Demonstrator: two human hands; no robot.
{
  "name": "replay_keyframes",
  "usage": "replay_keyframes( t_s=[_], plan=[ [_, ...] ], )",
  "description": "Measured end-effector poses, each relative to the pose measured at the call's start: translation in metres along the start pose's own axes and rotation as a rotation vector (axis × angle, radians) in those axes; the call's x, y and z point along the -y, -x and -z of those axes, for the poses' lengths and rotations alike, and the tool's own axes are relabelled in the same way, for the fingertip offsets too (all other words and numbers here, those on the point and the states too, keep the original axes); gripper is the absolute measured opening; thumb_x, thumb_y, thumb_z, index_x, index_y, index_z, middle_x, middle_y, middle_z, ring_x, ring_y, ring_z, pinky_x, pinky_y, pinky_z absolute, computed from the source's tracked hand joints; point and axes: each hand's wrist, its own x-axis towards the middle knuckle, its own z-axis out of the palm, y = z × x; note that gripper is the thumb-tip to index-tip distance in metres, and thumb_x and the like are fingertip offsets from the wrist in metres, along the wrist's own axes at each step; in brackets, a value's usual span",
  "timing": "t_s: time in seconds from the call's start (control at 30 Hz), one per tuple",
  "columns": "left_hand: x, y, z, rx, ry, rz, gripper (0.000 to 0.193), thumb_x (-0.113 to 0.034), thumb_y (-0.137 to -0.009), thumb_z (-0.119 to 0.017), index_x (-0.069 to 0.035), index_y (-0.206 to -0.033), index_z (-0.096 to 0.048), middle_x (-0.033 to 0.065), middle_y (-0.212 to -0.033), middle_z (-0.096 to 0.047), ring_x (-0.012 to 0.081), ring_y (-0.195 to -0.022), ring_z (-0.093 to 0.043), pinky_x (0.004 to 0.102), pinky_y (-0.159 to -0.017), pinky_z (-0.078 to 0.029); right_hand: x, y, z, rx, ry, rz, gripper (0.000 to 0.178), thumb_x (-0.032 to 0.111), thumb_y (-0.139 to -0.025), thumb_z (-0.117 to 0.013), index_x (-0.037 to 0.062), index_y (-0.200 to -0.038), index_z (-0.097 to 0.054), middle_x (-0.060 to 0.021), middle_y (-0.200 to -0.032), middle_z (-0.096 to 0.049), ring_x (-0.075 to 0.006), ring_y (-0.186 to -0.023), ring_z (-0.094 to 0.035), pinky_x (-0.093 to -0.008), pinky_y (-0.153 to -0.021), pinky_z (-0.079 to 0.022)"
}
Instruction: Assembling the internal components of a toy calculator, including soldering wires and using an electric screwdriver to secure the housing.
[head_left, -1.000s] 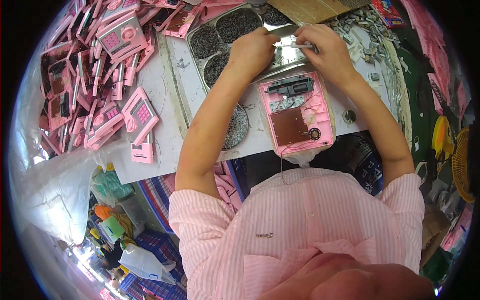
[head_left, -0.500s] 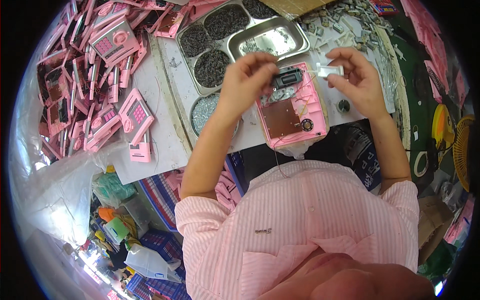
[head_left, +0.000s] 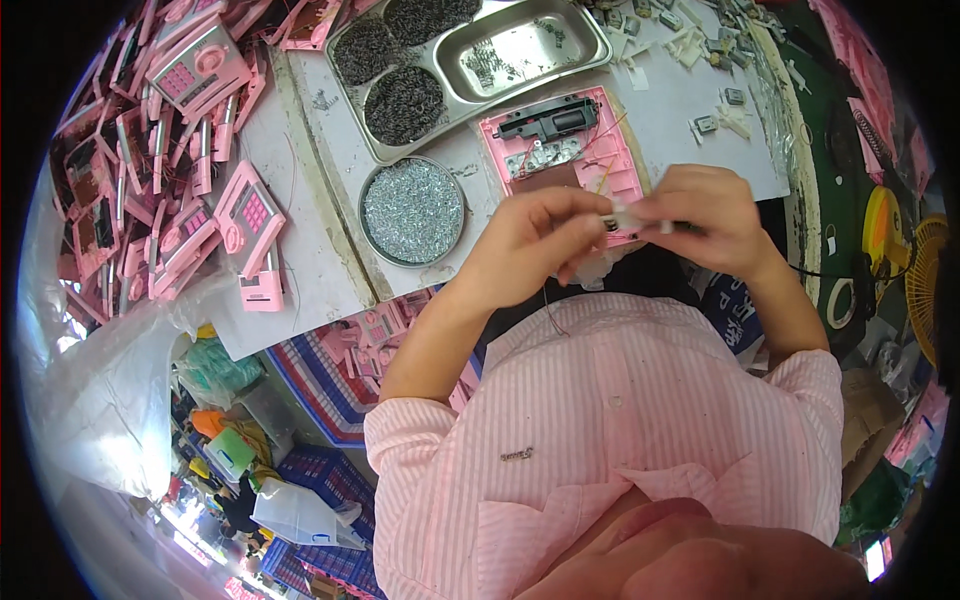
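My left hand [head_left: 540,243] and my right hand [head_left: 715,222] meet over the near right corner of a pink plastic casing [head_left: 625,178]. Between their fingertips is a small white plastic part [head_left: 628,220], pinched from both sides; motion blurs the right fingers and part of the piece. The casing lies open on the table. A dark grey plastic mechanism [head_left: 550,120] sits along its far side, with a silvery metal plate [head_left: 543,157] below it. Part of a brown board [head_left: 545,180] shows beyond my left fingers, and thin wires run inside the casing. My left hand hides its near part.
A steel compartment tray [head_left: 455,98] with black screws stands beyond the casing; a round dish [head_left: 412,212] of silvery screws is left of it. Pink casings [head_left: 205,70] are heaped at far left. Small motors [head_left: 706,124] and white parts lie at far right.
Both hands have come nearer to me and together; my right hand brought the white part to my left fingers. My left hand has left the dark mechanism. The view has shifted slightly.
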Motion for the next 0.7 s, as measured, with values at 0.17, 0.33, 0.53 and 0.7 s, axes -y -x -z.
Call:
replay_keyframes(
  t_s=[0.17,0.33,0.53,0.7],
  plan=[
    [0.01,-0.023,-0.004,-0.439,-0.989,-0.412,0.017,-0.015,-0.082,-0.079,-0.006,-0.095,-0.072,0.0072,-0.077,-0.061,0.0186,-0.069,-0.061,0.0323,-0.062,-0.05,-0.02,0.036,0.021,-0.377,-0.863,-0.42,0.032,0.017,-0.1,-0.064,-0.0036,-0.124,-0.062,-0.0167,-0.106,-0.072,-0.0202,-0.093,-0.07,-0.0309,-0.085,-0.057],
    [0.027,-0.05,-0.012,-0.474,-1.479,-0.484,0.014,-0.019,-0.079,-0.076,-0.006,-0.079,-0.07,0.0089,-0.079,-0.064,0.0291,-0.07,-0.064,0.0418,-0.062,-0.051,-0.016,0.044,0.015,-0.361,-0.825,-0.511,0.036,0.027,-0.105,-0.055,0.0004,-0.129,-0.054,-0.0207,-0.114,-0.071,-0.0204,-0.096,-0.071,-0.0302,-0.085,-0.057],
    [0.033,-0.051,-0.009,-0.406,-1.332,-0.528,0.01,-0.012,-0.077,-0.075,-0.006,-0.081,-0.069,0.0082,-0.08,-0.063,0.0274,-0.072,-0.064,0.0406,-0.064,-0.049,-0.013,0.045,0.014,-0.303,-0.42,-0.502,0.025,0.018,-0.101,-0.06,0.0016,-0.119,-0.055,-0.0153,-0.111,-0.07,-0.0187,-0.096,-0.069,-0.0279,-0.085,-0.053],
    [0.061,-0.021,-0.002,-0.433,-0.98,-0.684,0.018,-0.004,-0.073,-0.078,-0.008,-0.088,-0.068,0.0063,-0.083,-0.062,0.0258,-0.075,-0.062,0.0392,-0.066,-0.045,-0.022,0.019,0.015,-0.115,0.256,-0.157,0.021,0.011,-0.083,-0.077,0.0038,-0.1,-0.068,-0.0075,-0.101,-0.064,-0.0259,-0.097,-0.057,-0.0369,-0.084,-0.046]
  ],
)
